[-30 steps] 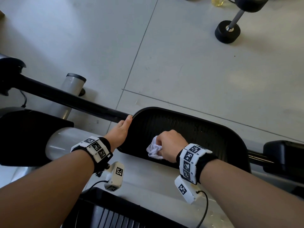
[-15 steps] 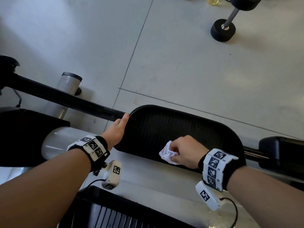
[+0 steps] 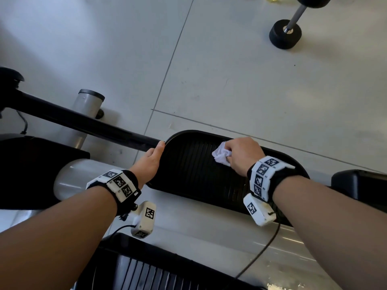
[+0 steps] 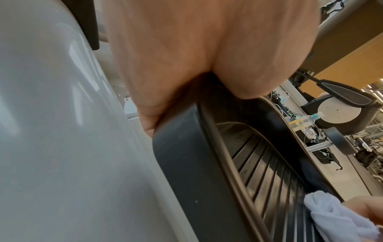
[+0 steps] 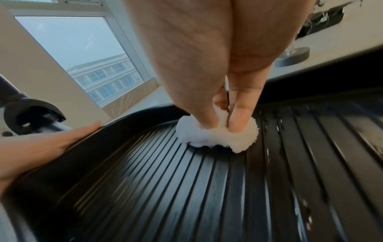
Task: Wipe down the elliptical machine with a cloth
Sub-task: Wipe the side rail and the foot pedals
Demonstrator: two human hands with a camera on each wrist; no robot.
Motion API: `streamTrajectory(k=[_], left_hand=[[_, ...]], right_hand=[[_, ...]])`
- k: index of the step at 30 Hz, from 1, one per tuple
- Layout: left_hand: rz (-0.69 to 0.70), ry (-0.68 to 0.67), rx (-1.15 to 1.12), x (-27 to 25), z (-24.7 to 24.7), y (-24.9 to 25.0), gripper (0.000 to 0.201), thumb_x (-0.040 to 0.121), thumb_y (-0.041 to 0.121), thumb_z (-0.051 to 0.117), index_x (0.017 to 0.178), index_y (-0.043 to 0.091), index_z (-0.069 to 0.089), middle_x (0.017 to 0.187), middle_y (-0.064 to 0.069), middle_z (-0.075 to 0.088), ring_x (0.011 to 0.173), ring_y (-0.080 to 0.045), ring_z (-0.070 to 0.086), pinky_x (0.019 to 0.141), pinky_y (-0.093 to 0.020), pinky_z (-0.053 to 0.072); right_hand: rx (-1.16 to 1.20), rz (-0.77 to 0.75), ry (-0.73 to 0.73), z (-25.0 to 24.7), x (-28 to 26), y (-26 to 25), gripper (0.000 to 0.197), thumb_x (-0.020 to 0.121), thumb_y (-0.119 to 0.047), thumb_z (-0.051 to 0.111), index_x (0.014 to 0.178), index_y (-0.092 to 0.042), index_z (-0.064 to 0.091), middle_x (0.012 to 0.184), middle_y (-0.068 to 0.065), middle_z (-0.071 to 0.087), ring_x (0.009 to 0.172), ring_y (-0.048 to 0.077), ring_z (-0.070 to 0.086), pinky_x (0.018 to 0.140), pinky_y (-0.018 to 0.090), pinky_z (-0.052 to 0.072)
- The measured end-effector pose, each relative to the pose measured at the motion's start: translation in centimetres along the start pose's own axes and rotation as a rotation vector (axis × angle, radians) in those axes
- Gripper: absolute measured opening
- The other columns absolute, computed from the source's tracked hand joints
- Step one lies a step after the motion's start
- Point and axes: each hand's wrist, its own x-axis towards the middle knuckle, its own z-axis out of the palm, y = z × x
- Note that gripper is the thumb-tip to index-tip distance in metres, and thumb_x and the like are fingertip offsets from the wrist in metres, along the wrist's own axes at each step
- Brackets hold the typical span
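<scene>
Mid-wipe on the ribbed pedal (image 3: 194, 172): the right hand (image 3: 240, 153) has its grip bunched round the white cloth (image 3: 221, 154), pressed onto the ribs beneath its fingertips. The left hand (image 3: 149, 161) clasps the pedal's rounded end, steadying it. Next, probably stroke along the grooves toward that steadying grip.

Your left hand (image 3: 149, 162) grips the rim of the black ribbed plastic pedal (image 3: 194, 174), thumb along its edge, forearm extended. Your right hand (image 3: 243, 154) is curled, fingers bunching the white fluffy cloth (image 3: 221, 154) down onto the ribs.
</scene>
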Motion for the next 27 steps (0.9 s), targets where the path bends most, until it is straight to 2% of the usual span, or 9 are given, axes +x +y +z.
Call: streamTrajectory(k=[4, 8, 10, 13, 16, 18, 21, 25, 27], left_hand=[[-0.016, -0.009, 0.004, -0.1, -0.1, 0.0, 0.108, 0.069, 0.097, 0.035, 0.147, 0.025, 0.054, 0.137, -0.004, 0.064, 0.127, -0.024, 0.061, 0.114, -0.052, 0.045], [-0.015, -0.015, 0.0, -0.1, -0.1, 0.1, 0.109, 0.069, 0.098, 0.036, 0.148, 0.024, 0.054, 0.137, -0.006, 0.065, 0.127, -0.026, 0.062, 0.113, -0.052, 0.046], [-0.016, -0.007, -0.002, -0.1, -0.1, 0.1, 0.109, 0.069, 0.098, 0.036, 0.148, 0.025, 0.054, 0.138, -0.005, 0.064, 0.128, -0.026, 0.061, 0.114, -0.052, 0.045], [-0.012, -0.001, 0.01, -0.1, 0.0, 0.1, 0.109, 0.069, 0.098, 0.035, 0.147, 0.023, 0.054, 0.138, -0.005, 0.064, 0.128, -0.025, 0.06, 0.115, -0.052, 0.044], [-0.001, -0.006, -0.003, -0.1, 0.0, 0.1, 0.108, 0.07, 0.096, 0.035, 0.147, 0.022, 0.055, 0.136, -0.006, 0.064, 0.128, -0.025, 0.061, 0.115, -0.052, 0.045], [-0.003, -0.015, -0.002, -0.1, -0.1, 0.1, 0.108, 0.07, 0.096, 0.035, 0.146, 0.022, 0.055, 0.135, -0.006, 0.065, 0.126, -0.025, 0.062, 0.114, -0.052, 0.045], [0.0, -0.01, -0.003, -0.2, 0.0, 0.1, 0.108, 0.07, 0.096, 0.035, 0.146, 0.022, 0.055, 0.135, -0.006, 0.065, 0.126, -0.024, 0.062, 0.115, -0.051, 0.045], [0.007, -0.003, 0.006, -0.3, 0.1, 0.2, 0.106, 0.074, 0.093, 0.035, 0.148, 0.02, 0.054, 0.138, -0.005, 0.064, 0.129, -0.023, 0.06, 0.116, -0.05, 0.044], [0.01, -0.003, 0.005, -0.2, 0.2, 0.1, 0.099, 0.081, 0.09, 0.034, 0.149, 0.02, 0.053, 0.138, -0.005, 0.064, 0.129, -0.024, 0.06, 0.116, -0.05, 0.044]], right_hand=[[0.012, 0.021, 0.003, 0.7, -0.9, -0.4, 0.03, 0.087, -0.015, 0.064, 0.064, -0.027, 0.047, 0.067, -0.01, 0.05, 0.076, 0.02, 0.057, 0.062, 0.026, 0.038], [-0.008, 0.024, -0.128, 2.2, -3.4, -1.6, 0.012, 0.087, -0.017, 0.065, 0.075, -0.021, 0.063, 0.082, 0.0, 0.066, 0.083, 0.021, 0.066, 0.069, 0.032, 0.052], [-0.004, 0.005, -0.18, 3.0, -4.4, -1.9, 0.013, 0.087, -0.019, 0.065, 0.075, -0.024, 0.062, 0.086, 0.002, 0.068, 0.083, 0.022, 0.067, 0.07, 0.031, 0.053], [-0.021, -0.021, -0.221, 4.3, -5.1, -2.1, 0.027, 0.086, -0.015, 0.067, 0.067, -0.028, 0.052, 0.076, -0.003, 0.059, 0.078, 0.019, 0.061, 0.066, 0.028, 0.048], [-0.025, -0.026, -0.236, 4.5, -4.8, -1.9, 0.017, 0.084, -0.014, 0.067, 0.073, -0.026, 0.06, 0.078, -0.003, 0.061, 0.077, 0.018, 0.062, 0.066, 0.028, 0.049], [-0.022, -0.013, -0.208, 3.8, -4.1, -1.6, 0.009, 0.083, -0.015, 0.065, 0.078, -0.023, 0.066, 0.084, -0.001, 0.067, 0.081, 0.021, 0.066, 0.07, 0.031, 0.055], [0.011, 0.04, -0.089, 2.3, -2.0, -0.5, 0.015, 0.086, -0.019, 0.065, 0.073, -0.022, 0.057, 0.086, 0.003, 0.065, 0.086, 0.026, 0.067, 0.073, 0.034, 0.055], [-0.013, 0.07, -0.011, 0.8, 0.7, 0.4, 0.016, 0.087, -0.016, 0.061, 0.074, -0.023, 0.055, 0.077, -0.004, 0.057, 0.083, 0.024, 0.062, 0.067, 0.031, 0.042], [0.026, 0.096, -0.001, 0.6, 1.1, 0.3, 0.018, 0.084, -0.015, 0.059, 0.069, -0.024, 0.052, 0.077, -0.001, 0.059, 0.077, 0.023, 0.06, 0.063, 0.029, 0.04]])
